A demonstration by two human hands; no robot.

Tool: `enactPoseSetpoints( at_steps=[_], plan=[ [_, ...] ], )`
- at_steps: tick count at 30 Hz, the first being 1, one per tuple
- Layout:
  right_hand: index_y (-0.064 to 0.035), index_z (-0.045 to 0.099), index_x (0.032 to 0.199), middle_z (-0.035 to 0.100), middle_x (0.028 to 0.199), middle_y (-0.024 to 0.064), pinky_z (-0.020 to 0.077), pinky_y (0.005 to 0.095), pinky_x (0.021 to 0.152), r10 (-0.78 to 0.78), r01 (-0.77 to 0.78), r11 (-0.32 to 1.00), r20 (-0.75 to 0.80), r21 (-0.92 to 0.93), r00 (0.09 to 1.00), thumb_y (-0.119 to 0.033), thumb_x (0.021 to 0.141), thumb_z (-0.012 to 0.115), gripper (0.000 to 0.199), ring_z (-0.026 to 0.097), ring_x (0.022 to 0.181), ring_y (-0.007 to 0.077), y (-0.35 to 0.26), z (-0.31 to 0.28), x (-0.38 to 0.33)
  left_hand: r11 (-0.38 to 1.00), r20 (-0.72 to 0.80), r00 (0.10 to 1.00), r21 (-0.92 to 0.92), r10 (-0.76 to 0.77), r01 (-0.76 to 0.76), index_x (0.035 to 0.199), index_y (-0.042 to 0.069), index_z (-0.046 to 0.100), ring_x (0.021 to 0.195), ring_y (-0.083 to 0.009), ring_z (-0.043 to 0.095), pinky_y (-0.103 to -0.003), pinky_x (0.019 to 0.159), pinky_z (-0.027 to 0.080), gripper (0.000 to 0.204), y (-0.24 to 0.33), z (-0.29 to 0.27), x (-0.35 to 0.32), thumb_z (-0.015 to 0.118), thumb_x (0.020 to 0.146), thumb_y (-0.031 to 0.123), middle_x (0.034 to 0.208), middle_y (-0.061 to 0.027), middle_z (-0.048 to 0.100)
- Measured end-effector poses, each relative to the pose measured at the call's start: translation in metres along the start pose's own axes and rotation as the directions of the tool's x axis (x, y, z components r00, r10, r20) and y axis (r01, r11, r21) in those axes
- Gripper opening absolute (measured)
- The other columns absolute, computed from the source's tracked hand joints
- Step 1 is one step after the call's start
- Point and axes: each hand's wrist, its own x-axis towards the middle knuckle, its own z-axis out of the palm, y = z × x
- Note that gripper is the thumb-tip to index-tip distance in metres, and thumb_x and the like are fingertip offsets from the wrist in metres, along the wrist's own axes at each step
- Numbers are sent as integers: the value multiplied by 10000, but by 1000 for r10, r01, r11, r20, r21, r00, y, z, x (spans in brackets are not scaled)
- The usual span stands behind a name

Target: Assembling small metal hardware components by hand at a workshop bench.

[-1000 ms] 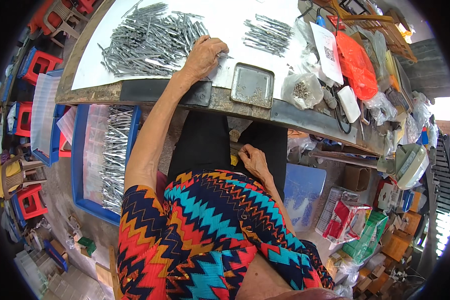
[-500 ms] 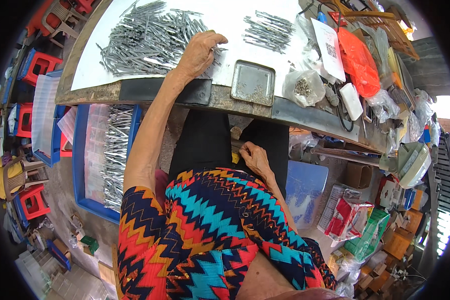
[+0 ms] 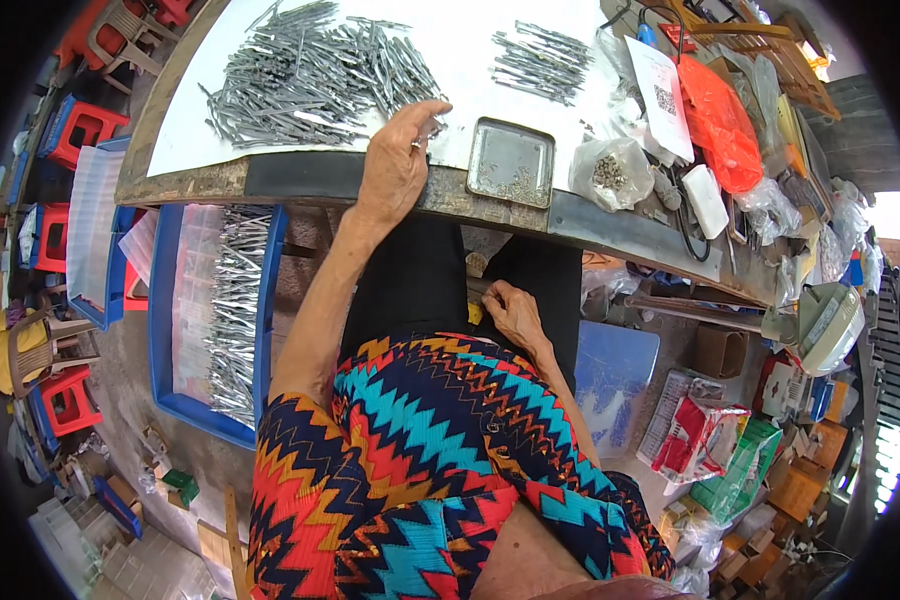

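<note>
The left hand (image 3: 398,165) is stretched forward and laid on the near edge of the worktable (image 3: 300,178). Its fingers (image 3: 425,112) are bent at the near rim of a large heap of grey metal pins (image 3: 305,72), which is spread on a white sheet (image 3: 450,40). Whether a pin is pinched between the fingertips cannot be told, because the tips are partly hidden among the metal.

The right hand (image 3: 515,312) is held low, over the lap, under the table edge. Its fingers are curled together around a small yellow piece (image 3: 476,313), of which only a corner is seen; what this piece is cannot be told.

Just to the right of the left hand a shallow square metal tray (image 3: 511,160) is placed, with a few small parts in its lower corner. Beside it a clear plastic bag (image 3: 610,172) with small metal parts is seen. A second, smaller group of pins (image 3: 542,50) is laid further back on the sheet. On the right end of the table an orange plastic bag (image 3: 720,120) is found among other items.

On the floor, to the person's left, a blue crate (image 3: 165,330) is filled with more grey pins. Red stools (image 3: 65,405) are seen near it.
</note>
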Motion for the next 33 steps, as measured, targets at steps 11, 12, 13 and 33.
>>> enactPoseSetpoints(
  at_steps=[11, 12, 13, 33],
  plan=[
    [21, 553, 794, 558, 637, 186, 424, 371, 537, 11, -11, 1000, 15, -12, 1000, -164, 795, 522, 188, 569, 573, 314, 1, -1, 0, 611, 428, 781, -488, -455, 623, 1169, 5, 464, 624, -22, 372, -158, 538, 306, 326, 52, 16, -55, 502, 859, 100, 781, 21, 487],
    [21, 553, 794, 558, 637, 186, 424, 371, 537, 12, -12, 1000, 12, -10, 1000, -164, 795, 522, 188, 569, 573, 314, 3, 0, -1, 612, 430, 780, -486, -454, 624, 1169, 5, 464, 624, -22, 372, -158, 538, 306, 326, 56, 14, -55, 502, 859, 100, 781, 21, 487],
    [20, 553, 795, 557, 638, 188, 423, 373, 536, 5, -4, 1000, 4, -13, 1000, -166, 795, 523, 189, 568, 574, 317, 3, 0, -1, 547, 456, 765, -534, -455, 644, 1161, 4, 469, 616, -24, 370, -158, 528, 295, 312, 59, 10, -55, 484, 873, 123, 782, 15, 496],
    [21, 528, 720, 552, 640, 228, 432, 440, 569, -46, 46, 999, -16, -27, 999, -157, 779, 503, 190, 561, 629, 391, -1, 2, -8, 445, 369, 785, -669, -498, 596, 1051, -33, 516, 547, -45, 465, -151, 453, 353, 229, 60, 4, -70, 523, 862, 97, 741, -61, 585]
  ],
)
